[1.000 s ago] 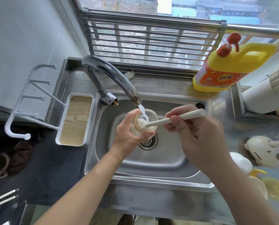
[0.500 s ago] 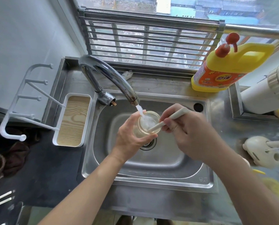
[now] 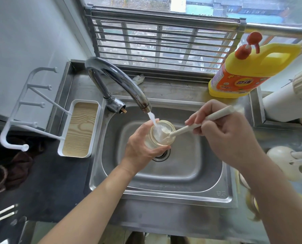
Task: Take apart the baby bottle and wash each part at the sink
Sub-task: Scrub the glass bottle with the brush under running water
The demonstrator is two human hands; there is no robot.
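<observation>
over the sink [image 3: 217, 192], left hand [image 3: 139, 147] gripping bottle [image 3: 159, 136] under running faucet [image 3: 118, 83], right hand [image 3: 229, 136] gripping brush [image 3: 208, 120] inside it

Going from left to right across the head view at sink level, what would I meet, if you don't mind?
White hook rack → wood-lined tray → left hand holding the bottle → right hand holding the brush → white stand on the counter.

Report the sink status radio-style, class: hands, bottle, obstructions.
Left hand grips bottle under running tap. Right hand holds brush, head inside bottle mouth. Nothing blocking over the sink.
</observation>
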